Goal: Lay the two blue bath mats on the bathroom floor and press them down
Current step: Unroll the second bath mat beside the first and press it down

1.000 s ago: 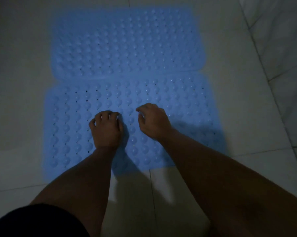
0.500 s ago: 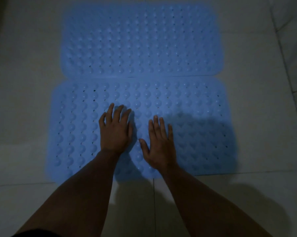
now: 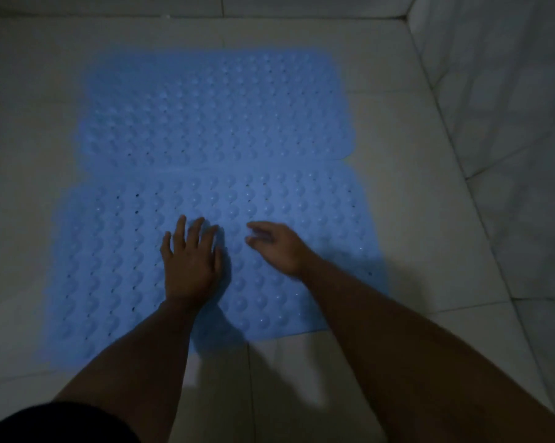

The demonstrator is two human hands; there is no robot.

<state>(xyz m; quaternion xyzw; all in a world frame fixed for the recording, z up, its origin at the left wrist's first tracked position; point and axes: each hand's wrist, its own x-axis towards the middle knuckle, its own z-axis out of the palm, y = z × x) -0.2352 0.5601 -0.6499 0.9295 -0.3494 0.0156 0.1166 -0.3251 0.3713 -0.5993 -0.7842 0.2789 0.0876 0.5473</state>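
Two blue bath mats (image 3: 215, 110), two hands (image 3: 190, 263) there.

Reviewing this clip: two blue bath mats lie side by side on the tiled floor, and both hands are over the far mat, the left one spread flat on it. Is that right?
Not quite. In the head view both hands are over the near mat, not the far mat. The rest holds: the two blue mats lie side by side on the tiled floor, the left hand spread flat, the right hand beside it.
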